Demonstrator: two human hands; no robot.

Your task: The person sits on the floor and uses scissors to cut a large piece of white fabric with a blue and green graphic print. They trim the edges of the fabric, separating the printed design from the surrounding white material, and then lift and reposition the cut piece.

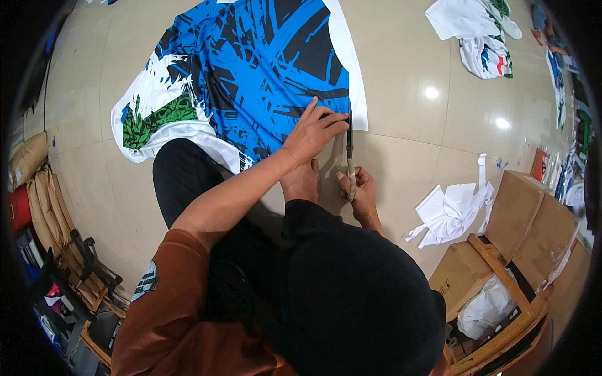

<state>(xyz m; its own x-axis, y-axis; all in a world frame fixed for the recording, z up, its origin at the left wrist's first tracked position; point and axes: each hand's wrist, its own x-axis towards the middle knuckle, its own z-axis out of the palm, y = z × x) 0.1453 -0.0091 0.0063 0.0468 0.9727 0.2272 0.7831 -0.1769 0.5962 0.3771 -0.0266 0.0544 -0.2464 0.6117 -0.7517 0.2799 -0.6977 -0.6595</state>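
Observation:
A blue and black printed piece of fabric (263,69) lies flat on the floor, with a white margin (356,81) along its right edge. My left hand (312,130) rests on its lower right part, fingers stretched out and spread, fingertips close to that edge. In my right hand (364,194) is a pair of scissors (350,150), gripped by handles that look wrapped in something tan. The dark blades point away from me and lie at the line between the print and the white margin. Part of the right hand is hidden behind my knee.
My bare foot (301,183) is just below the left hand. A white and green printed piece (160,119) lies at left. White scraps (453,212) and cardboard boxes (527,213) are at right; more printed fabric (483,37) lies at the far right. Brown wrapped bundles (47,207) stand at left.

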